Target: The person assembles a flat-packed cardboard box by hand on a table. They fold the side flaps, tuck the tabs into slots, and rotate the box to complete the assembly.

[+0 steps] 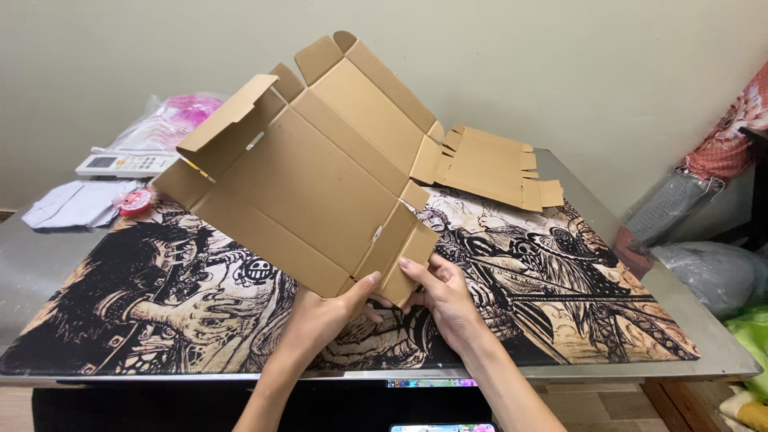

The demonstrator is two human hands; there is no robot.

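Two hands, your left hand and right hand, have fingers clamped on the unfolded brown cardboard box, near edge, tilted above the table.

The picture is bright and clear, with soft, even light. The cardboard box looks sharp and drops only a faint shadow on the printed mat. The metal table shines a little at its left end. The far right edge looks darker and a bit stretched.
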